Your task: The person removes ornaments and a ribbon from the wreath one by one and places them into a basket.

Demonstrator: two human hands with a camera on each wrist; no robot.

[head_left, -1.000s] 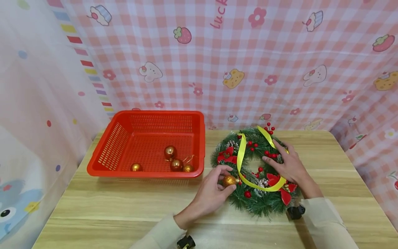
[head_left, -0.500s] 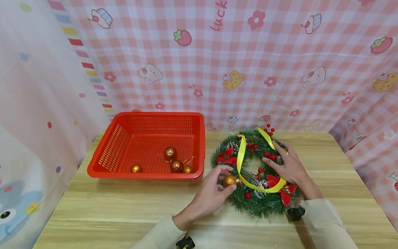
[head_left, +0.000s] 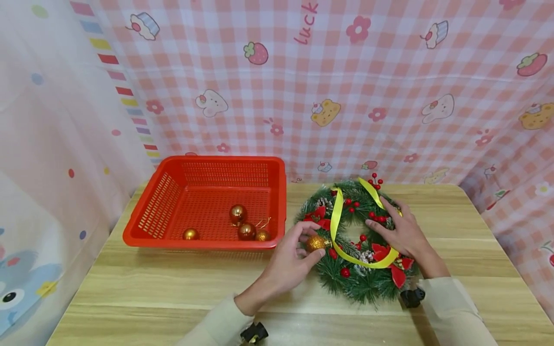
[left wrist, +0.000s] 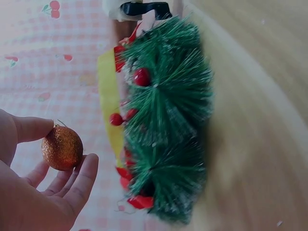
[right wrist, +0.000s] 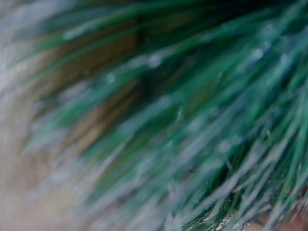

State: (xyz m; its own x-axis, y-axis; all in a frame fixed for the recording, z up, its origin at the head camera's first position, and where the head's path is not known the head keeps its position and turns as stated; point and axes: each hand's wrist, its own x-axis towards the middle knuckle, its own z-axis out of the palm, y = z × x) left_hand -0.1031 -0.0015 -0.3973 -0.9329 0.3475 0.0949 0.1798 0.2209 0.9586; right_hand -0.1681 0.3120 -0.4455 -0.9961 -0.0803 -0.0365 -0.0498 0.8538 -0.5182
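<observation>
A glittery gold Christmas ball point(head_left: 315, 243) is pinched by my left hand point(head_left: 285, 262) at the left edge of a green wreath point(head_left: 368, 283). In the left wrist view the same Christmas ball point(left wrist: 62, 149) sits between thumb and fingers, its small cap and loop upward, beside the wreath's bristly side point(left wrist: 166, 115). My right hand point(head_left: 403, 233) rests on the wreath's right side, thumb towards the central hole, index finger extended by the yellow ribbon point(head_left: 335, 211). Red berries, red flowers and pine cones dot the wreath. The right wrist view holds mostly blurred green needles point(right wrist: 192, 115).
To the left stands a red plastic basket point(head_left: 199, 243) with several gold and copper balls point(head_left: 246, 231) at its front. A pink checked curtain point(head_left: 324, 72) hangs behind the wooden table point(head_left: 151, 298).
My left hand has drawn slightly left and away from me with the gold ball, which has shifted off the wreath's edge a little. The right hand and wreath have stayed put.
</observation>
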